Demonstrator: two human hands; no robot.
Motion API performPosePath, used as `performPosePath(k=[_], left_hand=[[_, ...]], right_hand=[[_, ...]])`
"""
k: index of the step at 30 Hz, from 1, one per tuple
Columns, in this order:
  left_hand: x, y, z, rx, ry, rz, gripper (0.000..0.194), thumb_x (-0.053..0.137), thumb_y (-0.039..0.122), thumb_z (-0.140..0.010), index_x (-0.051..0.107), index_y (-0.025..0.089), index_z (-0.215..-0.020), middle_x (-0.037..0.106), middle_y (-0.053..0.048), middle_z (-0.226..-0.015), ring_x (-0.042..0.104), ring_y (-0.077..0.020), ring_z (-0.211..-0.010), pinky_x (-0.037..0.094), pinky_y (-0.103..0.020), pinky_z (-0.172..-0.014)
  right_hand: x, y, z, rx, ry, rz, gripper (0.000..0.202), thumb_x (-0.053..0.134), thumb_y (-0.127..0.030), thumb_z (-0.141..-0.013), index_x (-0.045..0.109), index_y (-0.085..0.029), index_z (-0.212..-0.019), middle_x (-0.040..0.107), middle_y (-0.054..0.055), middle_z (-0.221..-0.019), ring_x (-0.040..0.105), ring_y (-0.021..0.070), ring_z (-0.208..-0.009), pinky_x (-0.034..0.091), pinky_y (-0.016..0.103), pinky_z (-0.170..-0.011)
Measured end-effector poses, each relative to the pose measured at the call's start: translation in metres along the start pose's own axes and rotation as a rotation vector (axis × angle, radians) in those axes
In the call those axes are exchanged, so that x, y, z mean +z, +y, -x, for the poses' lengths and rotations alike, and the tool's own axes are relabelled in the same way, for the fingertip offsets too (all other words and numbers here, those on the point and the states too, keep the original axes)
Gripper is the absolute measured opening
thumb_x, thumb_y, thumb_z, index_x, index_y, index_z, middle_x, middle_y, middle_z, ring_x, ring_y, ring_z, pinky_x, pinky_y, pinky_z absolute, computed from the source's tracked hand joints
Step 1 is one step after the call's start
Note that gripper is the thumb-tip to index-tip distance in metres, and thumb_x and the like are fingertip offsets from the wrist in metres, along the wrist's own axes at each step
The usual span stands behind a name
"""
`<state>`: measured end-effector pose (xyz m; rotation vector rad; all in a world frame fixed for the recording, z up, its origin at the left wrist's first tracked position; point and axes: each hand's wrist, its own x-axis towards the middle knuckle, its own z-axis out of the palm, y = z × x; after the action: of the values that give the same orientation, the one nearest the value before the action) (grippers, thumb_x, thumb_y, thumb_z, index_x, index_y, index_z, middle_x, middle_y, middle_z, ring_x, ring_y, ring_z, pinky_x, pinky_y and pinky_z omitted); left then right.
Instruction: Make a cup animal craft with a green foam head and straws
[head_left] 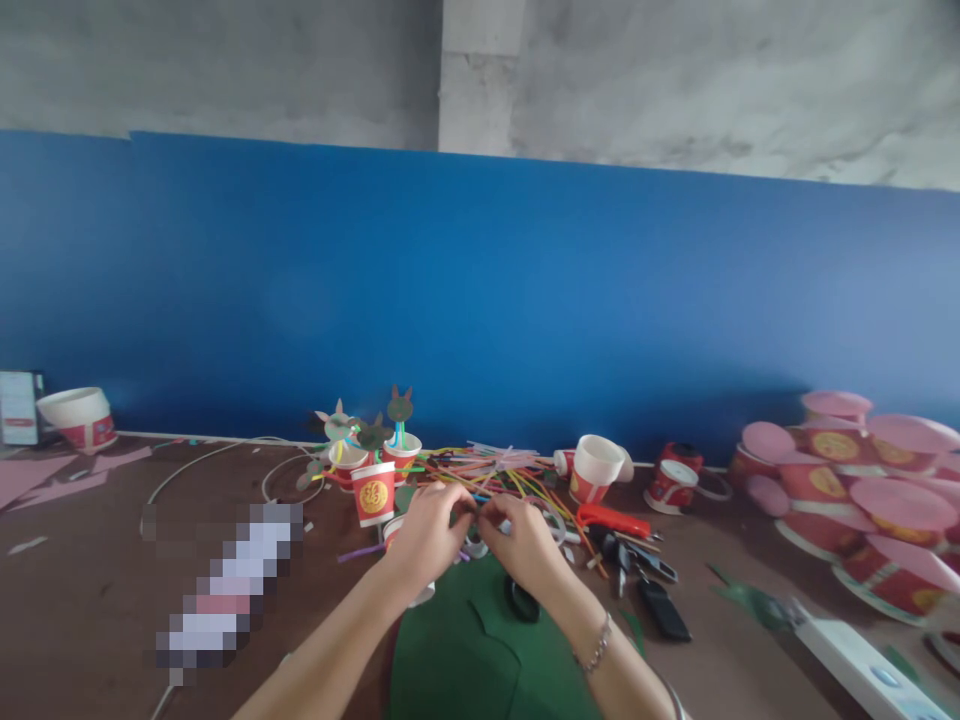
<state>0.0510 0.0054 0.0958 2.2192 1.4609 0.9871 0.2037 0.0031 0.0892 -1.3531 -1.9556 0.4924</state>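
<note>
My left hand (pixel 433 528) and my right hand (pixel 523 537) meet over the middle of the table, fingertips pinched close together. What they pinch, if anything, is too small and partly hidden to name. Under my wrists lies dark green paper (pixel 457 650) with a cut line in it. A black ring-shaped thing (pixel 522 600), perhaps a scissors handle, rests on the paper beneath my right hand. Just behind my fingers are a roll of clear tape (pixel 553 520) and a heap of coloured pipe cleaners (pixel 487 462). Red paper cups (pixel 373 495) stand beyond my left hand, some with grey animal-head cutouts (pixel 400 405).
Right of my hands lie a red utility knife (pixel 613 520), keys (pixel 622 560) and a black fob (pixel 664 610). Pink-topped cups (pixel 900 505) are piled far right, near a white glue gun (pixel 862 655). Pink paper (pixel 45 480) lies left. A blue partition (pixel 480 300) backs the table.
</note>
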Motion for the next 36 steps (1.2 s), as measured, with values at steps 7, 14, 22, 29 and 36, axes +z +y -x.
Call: performPosePath(k=[7, 14, 22, 29, 36], left_hand=[[0.0, -0.007, -0.004, -0.125, -0.062, 0.252, 0.016, 0.054, 0.022, -0.075, 0.068, 0.019, -0.083, 0.071, -0.003, -0.086, 0.063, -0.019, -0.082, 0.047, -0.027, -0.073], [0.0, -0.01, -0.004, -0.067, 0.051, 0.138, 0.012, 0.051, 0.022, -0.079, 0.063, 0.019, -0.077, 0.068, -0.003, -0.081, 0.062, -0.0184, -0.08, 0.045, -0.028, -0.072], [0.0, -0.02, -0.008, -0.13, 0.076, 0.158, 0.013, 0.05, 0.021, -0.077, 0.062, 0.019, -0.074, 0.07, -0.002, -0.076, 0.064, -0.017, -0.074, 0.047, -0.027, -0.07], [0.002, -0.022, -0.006, -0.119, 0.086, 0.127, 0.015, 0.05, 0.021, -0.077, 0.064, 0.019, -0.074, 0.071, -0.003, -0.078, 0.064, -0.0178, -0.075, 0.047, -0.027, -0.071], [0.005, -0.025, -0.007, -0.136, 0.075, 0.119, 0.017, 0.051, 0.023, -0.077, 0.067, 0.02, -0.076, 0.072, -0.002, -0.079, 0.065, -0.0186, -0.078, 0.047, -0.027, -0.072]], right_hand=[[0.0, -0.001, 0.0, -0.003, 0.026, -0.041, 0.013, 0.049, -0.015, -0.073, 0.061, -0.016, -0.066, 0.064, 0.002, -0.065, 0.058, 0.0149, -0.064, 0.04, 0.022, -0.061], [-0.001, 0.005, -0.003, 0.002, -0.046, -0.057, 0.022, 0.046, -0.023, -0.081, 0.065, -0.015, -0.073, 0.066, 0.002, -0.068, 0.058, 0.0154, -0.066, 0.04, 0.021, -0.061], [-0.003, 0.046, -0.008, 0.209, -0.024, 0.531, 0.018, 0.049, -0.016, -0.079, 0.067, -0.016, -0.081, 0.068, 0.009, -0.088, 0.06, 0.0207, -0.089, 0.038, 0.027, -0.077], [0.005, 0.053, -0.004, 0.147, -0.024, 0.615, 0.018, 0.053, -0.015, -0.076, 0.068, -0.02, -0.084, 0.062, 0.008, -0.097, 0.052, 0.0237, -0.101, 0.034, 0.033, -0.086], [0.008, 0.056, 0.001, 0.165, -0.064, 0.751, 0.017, 0.058, -0.016, -0.071, 0.069, -0.014, -0.085, 0.057, 0.016, -0.11, 0.044, 0.0323, -0.108, 0.032, 0.04, -0.088]])
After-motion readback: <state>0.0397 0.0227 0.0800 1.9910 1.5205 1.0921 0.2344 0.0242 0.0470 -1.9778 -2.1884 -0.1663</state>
